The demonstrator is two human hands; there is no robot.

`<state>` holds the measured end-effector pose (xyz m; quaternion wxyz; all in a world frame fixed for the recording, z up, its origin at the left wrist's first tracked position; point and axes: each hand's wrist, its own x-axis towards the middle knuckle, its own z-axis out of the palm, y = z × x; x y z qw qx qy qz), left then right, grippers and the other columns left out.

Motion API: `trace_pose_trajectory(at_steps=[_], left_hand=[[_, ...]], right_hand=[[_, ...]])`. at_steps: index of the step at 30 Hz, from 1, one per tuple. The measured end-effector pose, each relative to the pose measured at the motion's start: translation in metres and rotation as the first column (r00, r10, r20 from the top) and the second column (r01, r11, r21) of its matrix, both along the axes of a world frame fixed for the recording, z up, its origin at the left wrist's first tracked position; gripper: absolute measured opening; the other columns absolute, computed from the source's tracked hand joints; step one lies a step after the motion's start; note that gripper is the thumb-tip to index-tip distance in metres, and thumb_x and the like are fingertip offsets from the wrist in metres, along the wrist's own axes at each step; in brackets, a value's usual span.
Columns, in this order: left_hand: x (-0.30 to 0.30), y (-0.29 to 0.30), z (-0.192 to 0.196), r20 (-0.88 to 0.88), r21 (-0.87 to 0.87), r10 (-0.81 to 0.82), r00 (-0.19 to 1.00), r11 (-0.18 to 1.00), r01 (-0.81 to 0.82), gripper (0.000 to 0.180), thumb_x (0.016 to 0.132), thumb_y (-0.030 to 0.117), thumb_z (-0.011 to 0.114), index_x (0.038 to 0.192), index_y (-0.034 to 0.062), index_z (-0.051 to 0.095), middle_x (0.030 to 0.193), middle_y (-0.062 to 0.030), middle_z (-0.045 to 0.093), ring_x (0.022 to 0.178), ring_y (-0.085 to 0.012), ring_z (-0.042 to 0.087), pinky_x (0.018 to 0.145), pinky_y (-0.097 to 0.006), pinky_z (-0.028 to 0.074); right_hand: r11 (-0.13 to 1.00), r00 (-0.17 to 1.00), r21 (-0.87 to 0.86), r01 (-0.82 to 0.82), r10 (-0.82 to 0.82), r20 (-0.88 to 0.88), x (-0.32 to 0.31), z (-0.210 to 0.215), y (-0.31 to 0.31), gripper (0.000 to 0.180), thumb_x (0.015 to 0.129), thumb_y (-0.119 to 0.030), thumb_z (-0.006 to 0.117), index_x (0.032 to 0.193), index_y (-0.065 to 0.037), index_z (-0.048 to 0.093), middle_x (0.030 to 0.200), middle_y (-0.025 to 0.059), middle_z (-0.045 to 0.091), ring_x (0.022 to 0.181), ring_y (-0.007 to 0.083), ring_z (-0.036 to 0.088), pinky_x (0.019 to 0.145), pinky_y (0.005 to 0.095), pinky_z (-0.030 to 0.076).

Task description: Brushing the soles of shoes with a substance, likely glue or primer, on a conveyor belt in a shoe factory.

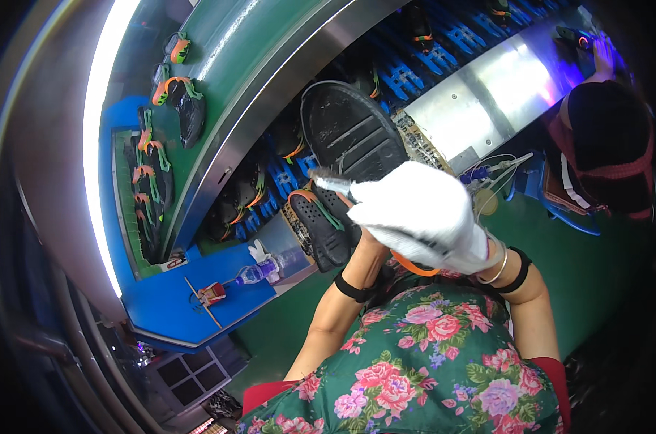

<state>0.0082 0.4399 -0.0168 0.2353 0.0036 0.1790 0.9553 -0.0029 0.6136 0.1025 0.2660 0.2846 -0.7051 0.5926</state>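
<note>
My right hand (418, 213) wears a white glove and is closed round a small brush (335, 182), whose dark bristles point left. Behind the glove, my bare left forearm (335, 311) reaches up, and its hand is hidden. A large black shoe sole (349, 126) with cross grooves shows its wet-looking underside just beyond the glove. Whether my left hand holds it cannot be seen. Close by on the left is a black clog (315, 224) with round holes and orange and green trim. An orange strap (414, 266) shows under the glove.
Shoes with orange and green straps (187, 108) lie on a green conveyor (252, 43) at left. A blue side table (176, 300) carries a bottle (252, 273) and a red item (212, 294). Blue racks (407, 79) stand behind. A co-worker (606, 137) is at far right.
</note>
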Motion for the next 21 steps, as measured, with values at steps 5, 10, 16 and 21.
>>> trace_pose_trajectory(at_steps=[5, 10, 16, 21], left_hand=[[0.002, -0.007, -0.014, 0.003, 0.011, 0.037, 0.999, 0.999, -0.037, 0.094, 0.095, 0.086, 0.024, 0.146, 0.0114, 0.049, 0.134, -0.0055, 0.061, 0.124, -0.0211, 0.058, 0.112, -0.039, 0.043], [0.0, -0.019, -0.025, -0.048, 0.073, 0.036, 0.998, 0.997, -0.033, 0.094, 0.095, 0.086, 0.024, 0.147, 0.0115, 0.048, 0.134, -0.0052, 0.061, 0.124, -0.0211, 0.058, 0.112, -0.038, 0.043], [-0.001, -0.014, -0.017, 0.044, 0.038, 0.097, 0.994, 0.994, -0.099, 0.087, 0.098, 0.077, 0.033, 0.147, 0.0065, 0.047, 0.14, -0.0158, 0.059, 0.126, -0.0314, 0.061, 0.111, -0.048, 0.048], [-0.003, -0.02, -0.013, 0.099, -0.337, 0.231, 0.968, 0.923, -0.185, 0.097, 0.092, 0.086, 0.029, 0.146, 0.0076, 0.049, 0.133, -0.013, 0.061, 0.121, -0.0273, 0.062, 0.105, -0.045, 0.051]], right_hand=[[0.989, 0.989, -0.015, 0.144, -0.144, 0.046, 0.0, -0.012, 0.007, 0.028, 0.079, -0.004, 0.078, 0.107, -0.008, 0.079, 0.103, 0.0115, 0.076, 0.088, 0.0258, 0.072, 0.074, 0.0361, 0.058], [0.992, 0.993, -0.052, -0.113, 0.115, 0.033, 0.0, -0.018, 0.006, 0.027, 0.079, -0.006, 0.079, 0.107, -0.007, 0.078, 0.102, 0.0117, 0.076, 0.086, 0.0275, 0.071, 0.074, 0.0372, 0.058], [0.998, 0.997, -0.062, -0.019, 0.024, 0.079, 0.005, -0.036, -0.008, 0.031, 0.078, -0.008, 0.08, 0.109, -0.006, 0.078, 0.103, 0.0126, 0.076, 0.087, 0.0286, 0.072, 0.075, 0.037, 0.059], [0.993, 0.993, -0.044, -0.109, 0.11, 0.043, 0.0, -0.035, 0.015, 0.027, 0.082, -0.009, 0.078, 0.109, -0.008, 0.078, 0.106, 0.0111, 0.076, 0.086, 0.0259, 0.072, 0.073, 0.036, 0.058]])
